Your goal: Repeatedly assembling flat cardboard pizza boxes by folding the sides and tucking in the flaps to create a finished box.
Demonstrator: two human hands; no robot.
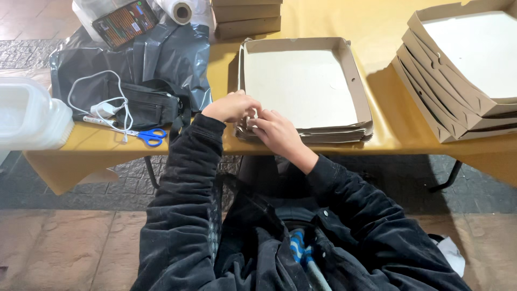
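A shallow cardboard box (353,67) with a white inside lies open on top of a small pile of flat boxes on the yellow table (388,134). Both hands work at its near left corner. My left hand (230,106) pinches the corner flap, fingers curled on the cardboard. My right hand (277,132) presses on the front wall right beside it, fingers bent over the edge. The two hands touch each other at the corner. Dark sleeves cover both arms.
A stack of folded open boxes (463,81) stands at the right. More flat cardboard (246,19) lies at the back. On the left are a grey plastic sheet (167,54), a black pouch (148,105), a white cable (99,102), blue-handled scissors (151,136), a clear container (27,116), a film roll (180,11).
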